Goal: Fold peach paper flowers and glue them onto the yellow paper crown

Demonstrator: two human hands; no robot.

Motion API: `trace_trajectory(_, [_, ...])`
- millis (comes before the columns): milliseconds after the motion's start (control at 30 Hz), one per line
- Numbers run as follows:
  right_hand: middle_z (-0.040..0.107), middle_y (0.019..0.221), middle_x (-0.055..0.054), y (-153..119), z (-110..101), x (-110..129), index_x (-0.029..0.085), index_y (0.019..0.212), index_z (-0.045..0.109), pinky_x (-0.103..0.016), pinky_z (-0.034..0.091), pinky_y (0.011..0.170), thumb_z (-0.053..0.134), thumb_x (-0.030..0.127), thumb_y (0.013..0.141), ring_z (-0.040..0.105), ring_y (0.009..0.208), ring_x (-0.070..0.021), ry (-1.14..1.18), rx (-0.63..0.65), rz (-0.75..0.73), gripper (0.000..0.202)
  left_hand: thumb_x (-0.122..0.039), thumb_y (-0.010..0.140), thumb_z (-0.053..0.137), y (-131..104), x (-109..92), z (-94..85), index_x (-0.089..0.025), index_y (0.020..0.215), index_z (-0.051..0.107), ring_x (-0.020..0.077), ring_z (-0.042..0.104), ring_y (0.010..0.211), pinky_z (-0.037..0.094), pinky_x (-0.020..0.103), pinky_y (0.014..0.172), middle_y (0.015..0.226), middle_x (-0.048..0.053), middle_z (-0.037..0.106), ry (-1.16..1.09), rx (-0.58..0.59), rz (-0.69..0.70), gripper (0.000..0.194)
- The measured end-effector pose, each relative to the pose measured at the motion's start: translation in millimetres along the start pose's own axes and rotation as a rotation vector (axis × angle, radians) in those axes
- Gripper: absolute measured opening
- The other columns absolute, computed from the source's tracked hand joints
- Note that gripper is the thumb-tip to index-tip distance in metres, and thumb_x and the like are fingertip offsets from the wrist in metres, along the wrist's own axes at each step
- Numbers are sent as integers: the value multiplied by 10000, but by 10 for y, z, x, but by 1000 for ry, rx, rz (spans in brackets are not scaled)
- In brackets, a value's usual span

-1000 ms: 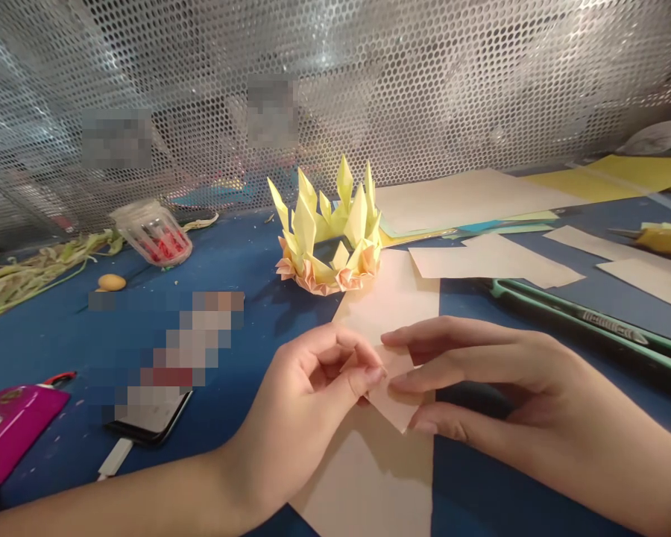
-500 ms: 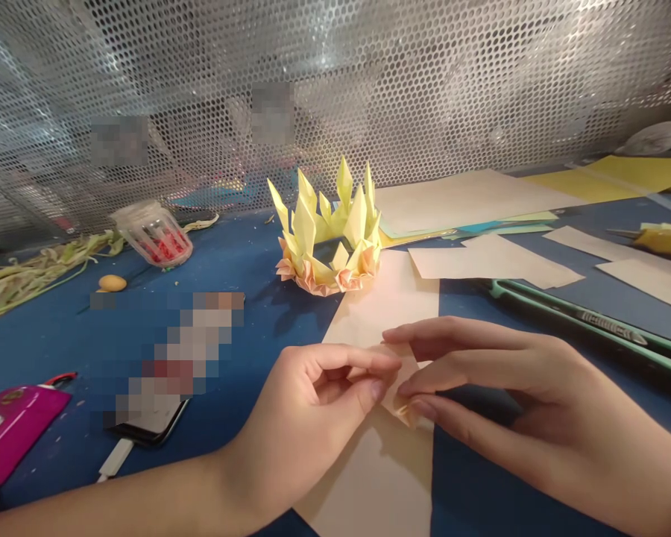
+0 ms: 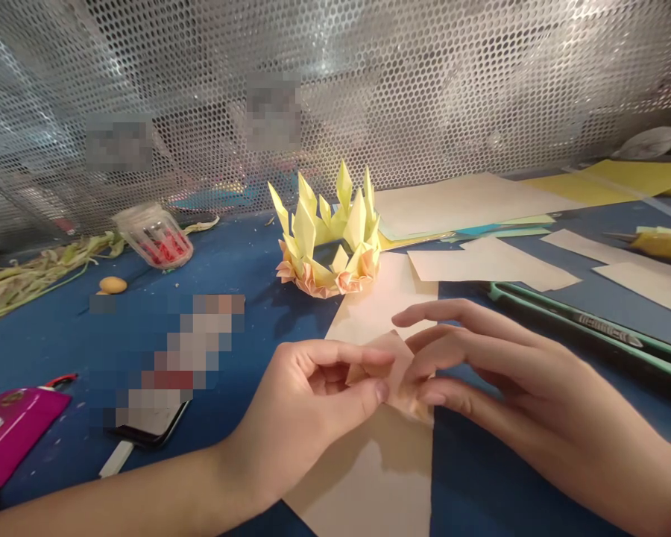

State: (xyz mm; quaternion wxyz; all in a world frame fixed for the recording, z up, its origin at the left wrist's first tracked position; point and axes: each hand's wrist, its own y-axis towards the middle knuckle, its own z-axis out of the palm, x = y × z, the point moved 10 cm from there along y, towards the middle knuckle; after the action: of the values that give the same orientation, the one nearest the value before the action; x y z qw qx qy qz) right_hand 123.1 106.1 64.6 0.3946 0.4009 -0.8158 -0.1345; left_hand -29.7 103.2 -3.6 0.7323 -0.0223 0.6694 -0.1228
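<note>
A small piece of pale paper point(image 3: 398, 359) is pinched between the thumb and index finger of my left hand point(image 3: 318, 410). My right hand point(image 3: 497, 395) closes its thumb and a finger on the lower right edge of the same piece, with its index finger raised. Beneath both hands lies a long pale paper strip point(image 3: 377, 477). Beyond them stands a folded paper crown point(image 3: 335, 239) with yellow points and a pinkish ruffled base.
Left on the blue table point(image 3: 212, 257) are a phone point(image 3: 156, 429), a magenta case point(image 3: 22, 432) and a tilted jar point(image 3: 159, 239) with red bits. A green cutter point(image 3: 593, 324) lies right, near cut papers point(image 3: 492, 261).
The fingers of my right hand have bent inward at the small paper's right edge, and its index finger has lifted off the top. More of the paper's upper corner shows.
</note>
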Motion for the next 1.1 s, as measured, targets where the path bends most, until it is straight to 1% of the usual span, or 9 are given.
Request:
trace_trajectory(133, [837,1043,-16,-7,-50,98,331,939,814,-200,656,851,681,345,1047,804,1103,-196,-36,-36,-89,172,-199,822,903,18,-4,20,-289,876,895,182,852,910,634,197,785,915,-20,883,-36,34,-8,105])
trace_trajectory(267, [833,996,-60,-3,-34,63,287,859,798,-243,678,806,684,331,1013,806,1063,-230,-8,-50,-3,197,-230,830,912,25,-3,61,-310,922,902,199,849,977,638,207,829,985,-22,884,4,64,4,123])
trace_trajectory(400, [786,1019,-36,-12,17,-49,303,804,783,-209,667,751,694,308,980,799,966,-181,115,-46,154,197,-234,765,962,-6,-6,89,-334,908,903,206,850,979,643,194,825,965,-46,882,2,81,26,184])
trace_trajectory(533, [722,900,2,-27,32,-22,286,740,718,-152,632,718,692,249,952,753,822,-114,149,-78,171,217,-198,727,972,-53,-41,96,-336,818,896,222,860,936,669,214,812,902,-51,879,-1,65,82,182])
trace_trajectory(600, [712,872,9,-41,18,13,281,726,683,-135,620,726,690,220,932,748,858,-114,127,-108,157,215,-175,725,960,-69,-54,84,-325,809,895,230,863,933,678,219,814,904,-41,879,34,32,107,184])
trace_trajectory(700, [711,931,4,-63,19,40,273,735,657,-142,622,743,670,200,934,753,893,-114,98,-120,153,212,-185,750,926,-77,-63,71,-307,833,899,237,865,931,679,212,811,904,-25,878,63,-9,129,150])
trace_trajectory(900, [731,903,-21,-51,40,29,290,774,707,-194,644,795,685,276,978,742,984,-166,145,-86,159,205,-219,766,907,-65,-62,35,-302,857,907,245,867,882,676,195,744,864,-13,871,85,-39,137,123])
trace_trajectory(1033, [718,903,-3,-27,54,-14,280,774,698,-192,632,703,671,282,991,744,815,-130,223,-79,209,219,-182,802,877,-75,-100,60,-335,888,904,202,858,961,661,170,831,956,-42,875,41,-10,166,177])
trace_trajectory(1100, [704,828,12,-22,77,-32,271,731,662,-193,611,649,650,288,990,716,736,-121,248,-71,237,260,-185,802,875,-83,-133,50,-327,966,903,181,857,907,656,158,787,950,-42,879,70,-28,196,220])
